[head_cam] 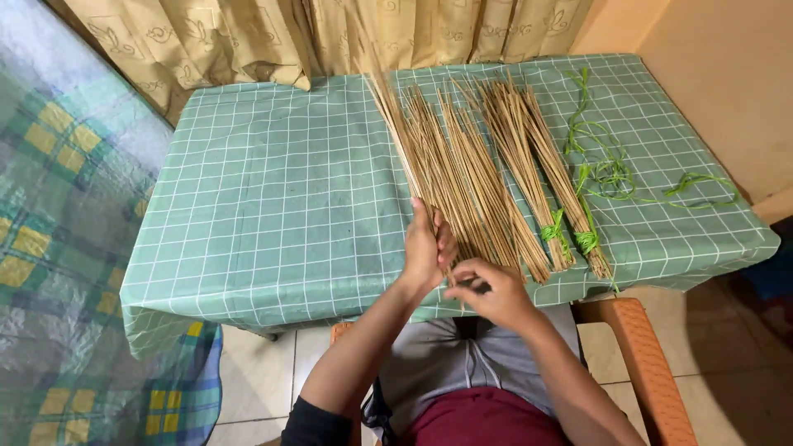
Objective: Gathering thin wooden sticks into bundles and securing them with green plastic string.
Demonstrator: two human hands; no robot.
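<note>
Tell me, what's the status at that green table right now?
Left hand grips loose thin tan sticks near their ends. Right hand pinches there too. Two green-tied stick bundles alongside; loose green strings apart.

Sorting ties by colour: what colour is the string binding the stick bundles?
Bright green string, best seen in the head view, tied near the stick bundles' lower ends.

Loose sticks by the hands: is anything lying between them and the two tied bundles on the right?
Nothing visible does. The loose sticks lie directly beside the tied bundles on the green checked cloth; both hands, left hand and right hand, are at their near ends.
</note>
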